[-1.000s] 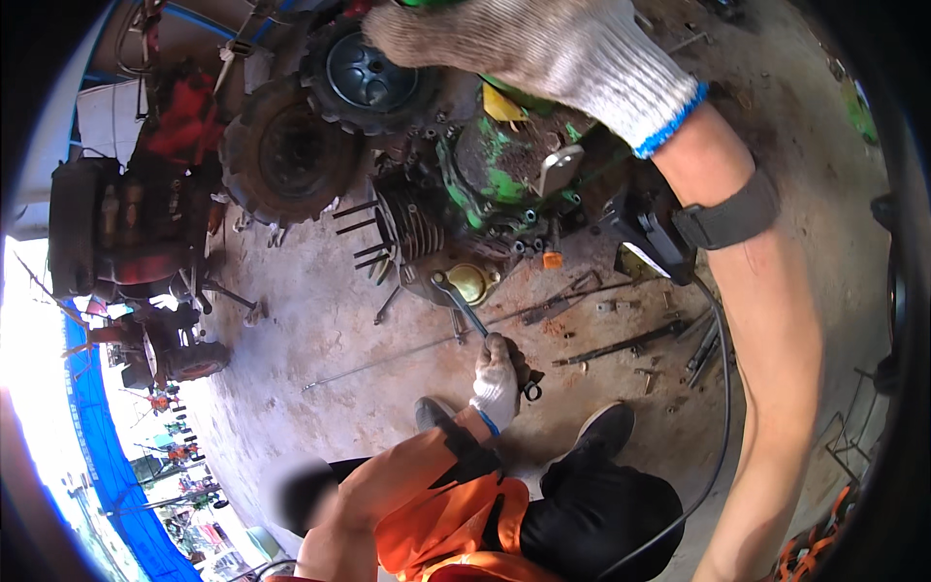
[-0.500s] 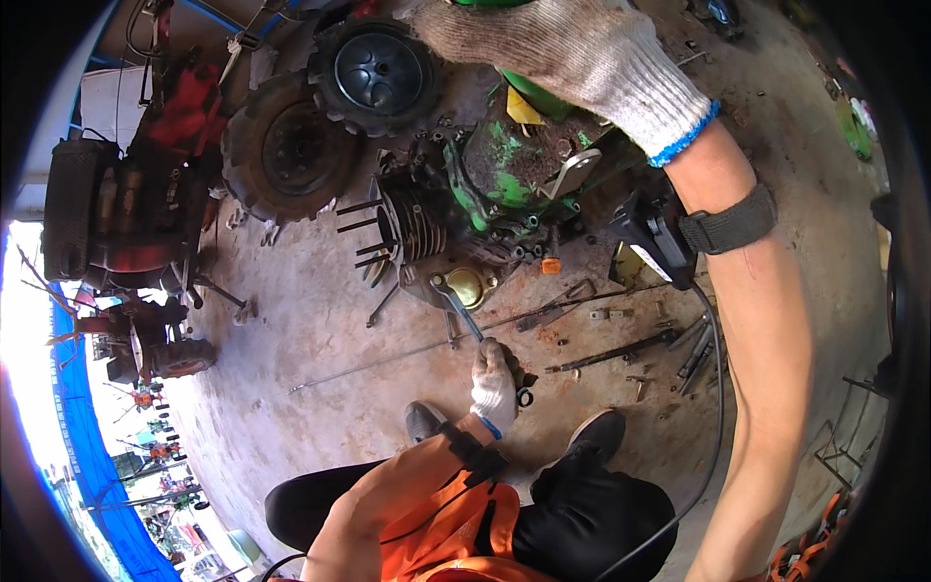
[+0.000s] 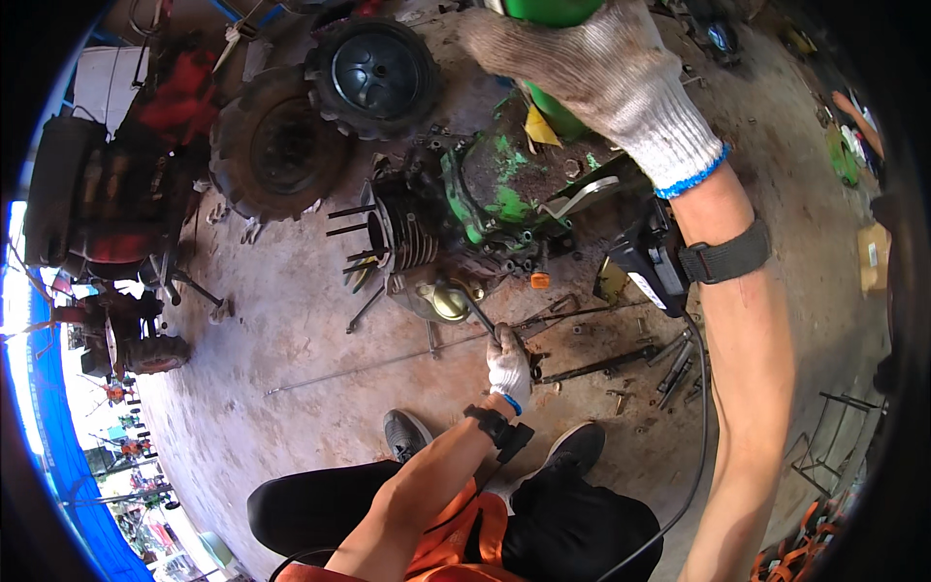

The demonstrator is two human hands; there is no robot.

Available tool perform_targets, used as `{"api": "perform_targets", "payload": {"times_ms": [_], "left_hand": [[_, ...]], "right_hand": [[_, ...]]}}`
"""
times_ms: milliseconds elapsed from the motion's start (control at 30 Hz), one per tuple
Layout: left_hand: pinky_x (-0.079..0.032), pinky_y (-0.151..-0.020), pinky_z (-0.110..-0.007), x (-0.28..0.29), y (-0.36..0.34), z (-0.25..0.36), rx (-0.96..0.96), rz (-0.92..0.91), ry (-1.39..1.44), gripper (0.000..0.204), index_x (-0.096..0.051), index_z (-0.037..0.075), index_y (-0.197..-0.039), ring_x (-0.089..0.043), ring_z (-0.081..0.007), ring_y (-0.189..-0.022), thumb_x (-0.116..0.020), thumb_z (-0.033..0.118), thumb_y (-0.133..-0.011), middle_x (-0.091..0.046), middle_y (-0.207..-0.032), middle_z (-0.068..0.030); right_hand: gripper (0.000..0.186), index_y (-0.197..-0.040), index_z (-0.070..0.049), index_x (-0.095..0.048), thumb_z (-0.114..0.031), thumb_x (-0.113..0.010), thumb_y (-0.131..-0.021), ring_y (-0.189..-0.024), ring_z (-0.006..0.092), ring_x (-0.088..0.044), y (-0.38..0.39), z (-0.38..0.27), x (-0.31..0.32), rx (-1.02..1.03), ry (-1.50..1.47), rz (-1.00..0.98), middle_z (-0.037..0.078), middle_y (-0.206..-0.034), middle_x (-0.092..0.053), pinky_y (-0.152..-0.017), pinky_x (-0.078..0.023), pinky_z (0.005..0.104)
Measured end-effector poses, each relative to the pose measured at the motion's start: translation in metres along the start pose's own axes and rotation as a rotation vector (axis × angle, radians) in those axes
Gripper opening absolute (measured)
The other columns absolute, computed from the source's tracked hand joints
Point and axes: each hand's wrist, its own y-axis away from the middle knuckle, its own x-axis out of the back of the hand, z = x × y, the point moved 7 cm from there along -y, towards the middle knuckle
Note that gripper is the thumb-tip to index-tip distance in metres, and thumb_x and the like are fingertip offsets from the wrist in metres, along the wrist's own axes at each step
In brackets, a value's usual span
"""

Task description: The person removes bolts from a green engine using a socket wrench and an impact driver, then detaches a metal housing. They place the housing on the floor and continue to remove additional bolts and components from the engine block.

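Note:
In a white knit glove, my left hand (image 3: 508,372) is closed round the lower end of a wrench (image 3: 477,312). The wrench's far end lies at a brass-coloured round cover (image 3: 448,301) on the engine's near side. My right hand (image 3: 606,82), in a soiled glove with a blue cuff, is raised above the engine and closed about a rounded green thing (image 3: 551,10); its kind and the fingertips are hidden. Below them stands the greasy engine (image 3: 499,189) with green paint, a finned cylinder (image 3: 412,238) with studs sticking out, and a metal bracket (image 3: 587,197).
Two tyred wheels (image 3: 373,78) lie beyond the engine at the left. A dark red machine (image 3: 116,223) stands at the far left. Long rods (image 3: 606,367), bolts and other loose metal parts lie on the concrete floor. At the right edge, another person's arm (image 3: 858,121) shows.
The wrench and my left hand have shifted slightly, with the wrench's far end now lower and further right. My right hand has moved a little to the right with the green thing. The view has shifted slightly.

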Motion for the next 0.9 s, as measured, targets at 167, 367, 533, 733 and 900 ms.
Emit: {"api": "perform_targets", "payload": {"times_ms": [167,367,533,733,900], "left_hand": [[-0.041,-0.048,-0.030,0.025,0.011,-0.009,0.020,-0.173,-0.204,0.038,-0.056,0.014,-0.098,-0.045,-0.0079,-0.055,-0.057,0.048,-0.116,-0.048,-0.069,0.0068],[-0.042,-0.059,-0.029,0.074,0.021,0.054,-0.009,-0.401,-0.826,0.031,-0.067,0.009,-0.114,-0.050,-0.0085,-0.070,-0.059,0.039,-0.116,-0.057,-0.082,0.0066],[-0.061,-0.082,-0.051,0.075,0.025,0.167,-0.344,-0.818,-1.519,0.037,-0.063,0.004,-0.129,-0.076,-0.0345,-0.089,-0.058,0.037,-0.114,-0.077,-0.100,-0.0141],[-0.061,-0.093,-0.045,0.098,0.040,0.287,-0.707,-1.095,-1.867,0.024,-0.075,0.006,-0.118,-0.071,-0.0355,-0.112,-0.063,0.023,-0.106,-0.074,-0.114,-0.0149],[-0.059,-0.077,-0.046,0.186,0.002,0.312,-0.489,-0.686,-1.779,0.030,-0.076,0.010,-0.109,-0.074,-0.0352,-0.082,-0.074,0.039,-0.102,-0.077,-0.089,-0.0149]], "right_hand": [[0.088,-0.137,0.005,-0.057,-0.050,-0.094,-0.079,-0.110,0.0250,-0.070,0.000,0.007,0.001,-0.172,-0.002,-0.006,0.015,-0.119,-0.072,-0.100,-0.060,0.0394],[0.078,-0.137,0.001,-0.058,-0.047,-0.091,-0.086,-0.111,0.0228,-0.070,-0.007,0.026,-0.006,-0.218,-0.045,-0.120,0.011,-0.122,-0.073,-0.101,-0.059,0.0379],[0.065,-0.133,-0.003,-0.063,-0.043,-0.090,-0.090,-0.110,0.0218,-0.072,-0.007,0.020,0.001,-0.220,-0.118,-0.256,0.010,-0.123,-0.074,-0.098,-0.060,0.0383],[0.046,-0.124,-0.005,-0.073,-0.038,-0.086,-0.095,-0.099,0.0207,-0.074,0.012,-0.033,0.089,-0.254,0.383,-0.239,0.011,-0.116,-0.077,-0.090,-0.062,0.0400],[0.030,-0.109,-0.004,-0.079,-0.032,-0.079,-0.099,-0.088,0.0218,-0.074,0.091,-0.055,0.130,-0.561,0.628,-0.576,0.011,-0.102,-0.079,-0.082,-0.061,0.0414]]}}
